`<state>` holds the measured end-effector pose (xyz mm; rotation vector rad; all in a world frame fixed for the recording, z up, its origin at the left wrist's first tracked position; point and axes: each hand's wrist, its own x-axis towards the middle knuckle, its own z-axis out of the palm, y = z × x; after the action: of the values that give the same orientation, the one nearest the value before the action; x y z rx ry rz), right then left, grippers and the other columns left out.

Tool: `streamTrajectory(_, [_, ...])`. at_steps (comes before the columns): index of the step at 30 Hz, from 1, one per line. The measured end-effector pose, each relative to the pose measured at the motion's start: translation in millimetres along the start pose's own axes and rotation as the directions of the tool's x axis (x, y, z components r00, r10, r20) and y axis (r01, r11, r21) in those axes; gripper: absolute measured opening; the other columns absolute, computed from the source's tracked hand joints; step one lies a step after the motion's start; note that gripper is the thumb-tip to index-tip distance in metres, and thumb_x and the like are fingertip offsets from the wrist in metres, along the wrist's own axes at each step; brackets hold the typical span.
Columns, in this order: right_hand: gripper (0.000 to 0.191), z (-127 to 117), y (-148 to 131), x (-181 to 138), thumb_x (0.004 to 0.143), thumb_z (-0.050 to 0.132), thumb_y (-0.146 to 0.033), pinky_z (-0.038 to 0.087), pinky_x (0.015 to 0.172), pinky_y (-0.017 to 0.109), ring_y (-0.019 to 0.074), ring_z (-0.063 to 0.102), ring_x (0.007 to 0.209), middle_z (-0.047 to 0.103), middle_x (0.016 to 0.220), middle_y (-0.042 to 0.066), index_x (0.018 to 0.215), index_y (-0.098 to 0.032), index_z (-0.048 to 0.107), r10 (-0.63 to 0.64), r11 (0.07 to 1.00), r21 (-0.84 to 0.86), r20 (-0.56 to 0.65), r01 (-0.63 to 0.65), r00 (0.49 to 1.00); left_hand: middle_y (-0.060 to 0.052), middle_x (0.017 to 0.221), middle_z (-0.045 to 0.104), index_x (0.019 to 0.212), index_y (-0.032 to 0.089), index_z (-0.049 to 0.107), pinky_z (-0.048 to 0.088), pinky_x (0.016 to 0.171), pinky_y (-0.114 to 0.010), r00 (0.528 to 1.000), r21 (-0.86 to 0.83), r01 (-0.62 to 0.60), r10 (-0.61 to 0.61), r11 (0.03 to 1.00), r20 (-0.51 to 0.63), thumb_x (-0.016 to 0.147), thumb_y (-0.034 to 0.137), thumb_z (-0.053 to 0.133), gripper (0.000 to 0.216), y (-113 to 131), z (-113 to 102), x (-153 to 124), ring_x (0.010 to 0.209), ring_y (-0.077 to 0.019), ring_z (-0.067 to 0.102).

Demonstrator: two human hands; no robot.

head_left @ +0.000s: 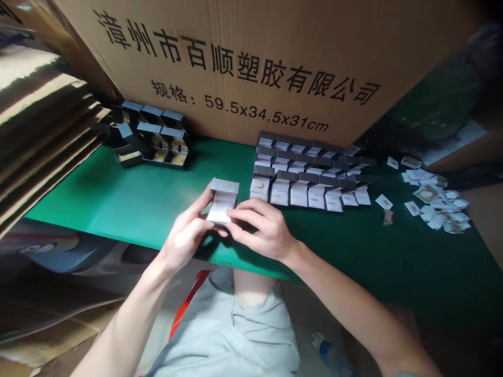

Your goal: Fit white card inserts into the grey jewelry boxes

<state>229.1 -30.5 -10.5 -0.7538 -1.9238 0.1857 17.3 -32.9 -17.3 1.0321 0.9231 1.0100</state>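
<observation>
A small jewelry box (224, 201) with its lid raised and a white lining inside is held above the green table's front edge. My left hand (187, 230) wraps round its left side and underside, fingers closed on it. At the box's lower right corner, my right hand (262, 228) has its fingertips on the white lining and its thumb near the front edge. Whether a small item sits under those fingertips cannot be made out. To the right stand rows of similar open boxes (301, 196) with white linings; the front left one (261, 184) holds a small ring-like piece.
More open dark boxes (163, 149) with yellowish inserts are stacked at the back left. Small white cards and packets (436, 201) lie heaped on the right. A large printed carton (236, 31) stands behind the green table (94, 199); stacked cardboard (39, 120) borders the left.
</observation>
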Motion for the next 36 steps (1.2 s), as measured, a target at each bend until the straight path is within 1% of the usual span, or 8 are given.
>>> streamTrajectory(8, [0.015, -2, 2, -1, 0.103, 0.065, -0.018, 0.065, 0.081, 0.030, 0.0169, 0.072, 0.089, 0.075, 0.099, 0.010, 0.111, -0.016, 0.076, -0.017, 1.000, 0.012, 0.069, 0.016, 0.997, -0.006, 0.138, 0.068, 0.160, 0.028, 0.050, 0.060, 0.078, -0.025, 0.997, 0.069, -0.066, 0.064, 0.995, 0.039, 0.090, 0.019, 0.069, 0.073, -3, -2, 1, 0.081, -0.0150, 0.071])
streamTrajectory(14, [0.021, -1, 6, -5, 0.105, 0.058, -0.013, 0.064, 0.081, 0.029, 0.0154, 0.070, 0.092, 0.074, 0.102, 0.010, 0.116, -0.018, 0.075, 0.004, 0.999, 0.049, 0.134, -0.011, 0.991, -0.006, 0.125, 0.070, 0.163, 0.030, 0.046, 0.057, 0.073, -0.024, 0.994, 0.108, -0.107, 0.103, 0.988, 0.047, 0.087, 0.020, 0.070, 0.080, 2, 2, 2, 0.079, -0.0146, 0.063])
streamTrajectory(18, [0.016, -1, 2, -3, 0.102, 0.064, -0.016, 0.064, 0.082, 0.028, 0.0153, 0.071, 0.091, 0.074, 0.099, 0.009, 0.112, -0.018, 0.076, 0.016, 1.000, 0.016, 0.117, -0.018, 0.993, -0.006, 0.123, 0.071, 0.168, 0.029, 0.037, 0.056, 0.078, -0.026, 0.994, 0.167, -0.093, 0.083, 0.982, 0.068, 0.089, 0.022, 0.066, 0.085, 1, 0, 2, 0.082, -0.0166, 0.062])
streamTrajectory(22, [0.013, 2, -1, -5, 0.099, 0.067, -0.016, 0.063, 0.080, 0.026, 0.0149, 0.070, 0.086, 0.075, 0.096, 0.008, 0.108, -0.017, 0.077, -0.024, 0.999, -0.028, 0.085, 0.026, 0.996, -0.005, 0.137, 0.067, 0.168, 0.032, 0.037, 0.054, 0.093, -0.028, 0.990, 0.284, -0.122, 0.095, 0.951, 0.106, 0.087, 0.021, 0.070, 0.088, 4, 1, 1, 0.104, -0.0218, 0.064])
streamTrajectory(24, [0.013, 3, 0, -7, 0.098, 0.068, -0.015, 0.063, 0.079, 0.027, 0.0150, 0.071, 0.085, 0.076, 0.095, 0.007, 0.107, -0.019, 0.077, -0.017, 0.997, -0.075, 0.106, 0.025, 0.994, -0.005, 0.135, 0.068, 0.167, 0.031, 0.039, 0.053, 0.098, -0.030, 0.988, 0.329, -0.137, 0.108, 0.934, 0.106, 0.084, 0.022, 0.073, 0.090, 6, 1, 2, 0.110, -0.0247, 0.063])
streamTrajectory(26, [0.013, 4, 0, -9, 0.098, 0.070, -0.015, 0.062, 0.077, 0.028, 0.0154, 0.071, 0.084, 0.077, 0.094, 0.006, 0.108, -0.021, 0.077, -0.014, 0.993, -0.115, 0.135, 0.030, 0.991, -0.005, 0.120, 0.073, 0.167, 0.029, 0.040, 0.056, 0.092, -0.030, 0.989, 0.339, -0.133, 0.102, 0.931, 0.110, 0.083, 0.023, 0.073, 0.091, 8, 2, 2, 0.101, -0.0243, 0.065])
streamTrajectory(30, [0.010, 0, 0, -9, 0.100, 0.069, -0.017, 0.062, 0.073, 0.028, 0.0156, 0.073, 0.084, 0.079, 0.094, 0.004, 0.103, -0.023, 0.076, -0.078, 0.991, -0.099, 0.136, 0.092, 0.988, -0.002, 0.092, 0.070, 0.166, 0.027, 0.041, 0.054, 0.065, -0.025, 0.987, 0.288, -0.102, 0.060, 0.952, 0.152, 0.082, 0.027, 0.079, 0.092, 13, 4, 2, 0.068, -0.0164, 0.059])
streamTrajectory(36, [0.013, -3, -2, -5, 0.103, 0.063, -0.015, 0.062, 0.070, 0.027, 0.0157, 0.072, 0.082, 0.079, 0.092, 0.005, 0.098, -0.021, 0.074, -0.122, 0.990, -0.054, 0.088, 0.127, 0.989, -0.006, 0.097, 0.071, 0.162, 0.025, 0.047, 0.050, 0.053, -0.024, 0.984, 0.256, -0.100, 0.057, 0.961, 0.167, 0.078, 0.036, 0.089, 0.094, 17, 10, 0, 0.058, -0.0130, 0.056])
